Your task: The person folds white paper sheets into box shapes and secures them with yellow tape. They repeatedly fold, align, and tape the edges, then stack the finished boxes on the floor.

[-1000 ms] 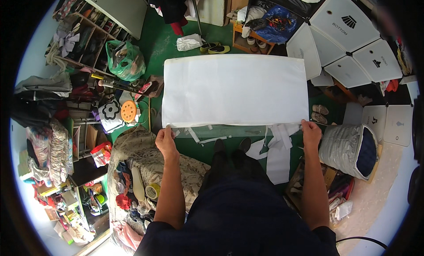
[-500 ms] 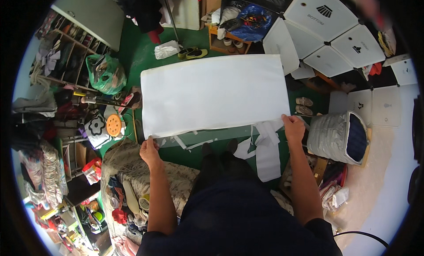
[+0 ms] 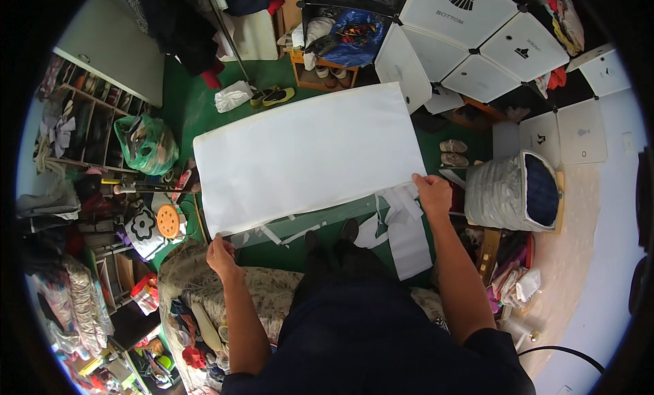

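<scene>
A large white rectangular panel (image 3: 306, 156) is stretched out in front of me, its near edge lower at the left than at the right. My left hand (image 3: 222, 256) pinches its near left corner. At the near right corner, my right hand (image 3: 434, 192) grips it between thumb and fingers. What lies under the panel is mostly hidden. Below its near edge a strip of glass-like sheet (image 3: 306, 224) shows, with narrow white offcuts on it. Larger white cut pieces (image 3: 409, 248) lie to the right, near my feet.
Shoes (image 3: 278, 96) and a shoe rack (image 3: 320, 74) stand beyond the panel. White cube cabinets (image 3: 456, 6) fill the far right, one door hanging open. A silver storage bag (image 3: 501, 190) stands right. A green plastic bag (image 3: 146, 146) and orange stool (image 3: 169, 220) are left; a patterned sofa (image 3: 184, 265) is nearer.
The panel has tilted, its left end coming nearer to me and its right end staying higher. Both hands keep their corners. The whole view has also shifted a little.
</scene>
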A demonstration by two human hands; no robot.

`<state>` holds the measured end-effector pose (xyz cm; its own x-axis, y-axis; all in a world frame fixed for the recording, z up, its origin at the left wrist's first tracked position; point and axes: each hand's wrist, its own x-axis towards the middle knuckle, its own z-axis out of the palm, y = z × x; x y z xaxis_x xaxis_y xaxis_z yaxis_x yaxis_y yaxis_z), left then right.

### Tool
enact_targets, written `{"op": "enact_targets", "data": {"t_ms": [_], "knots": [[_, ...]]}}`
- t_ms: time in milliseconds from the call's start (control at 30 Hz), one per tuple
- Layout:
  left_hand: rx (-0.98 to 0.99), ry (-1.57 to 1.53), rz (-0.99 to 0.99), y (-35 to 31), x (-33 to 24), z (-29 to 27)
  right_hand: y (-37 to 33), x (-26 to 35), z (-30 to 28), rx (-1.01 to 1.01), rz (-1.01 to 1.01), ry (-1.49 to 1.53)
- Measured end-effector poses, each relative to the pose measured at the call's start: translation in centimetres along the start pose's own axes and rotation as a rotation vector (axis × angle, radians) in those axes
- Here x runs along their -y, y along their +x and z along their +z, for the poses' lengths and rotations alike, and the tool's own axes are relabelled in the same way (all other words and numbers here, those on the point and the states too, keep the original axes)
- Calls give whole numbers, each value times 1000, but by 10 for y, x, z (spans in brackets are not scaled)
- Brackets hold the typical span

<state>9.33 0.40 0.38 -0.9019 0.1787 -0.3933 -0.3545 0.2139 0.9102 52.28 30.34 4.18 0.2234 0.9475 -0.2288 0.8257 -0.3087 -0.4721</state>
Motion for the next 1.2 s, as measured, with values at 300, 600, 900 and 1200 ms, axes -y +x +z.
{"op": "enact_targets", "data": {"t_ms": [300,600,900,1200], "knots": [[22,37,-20,-4,-7,3,6,-15,3,60,66,138],[73,-30,-28,2,4,-6,4,-26,10,245,360,793],[54,-30,-126,7,4,-9,-10,-13,5,243,432,827],[114,-21,-128,12,12,-15,-54,8,40,324,524,1024]]}}
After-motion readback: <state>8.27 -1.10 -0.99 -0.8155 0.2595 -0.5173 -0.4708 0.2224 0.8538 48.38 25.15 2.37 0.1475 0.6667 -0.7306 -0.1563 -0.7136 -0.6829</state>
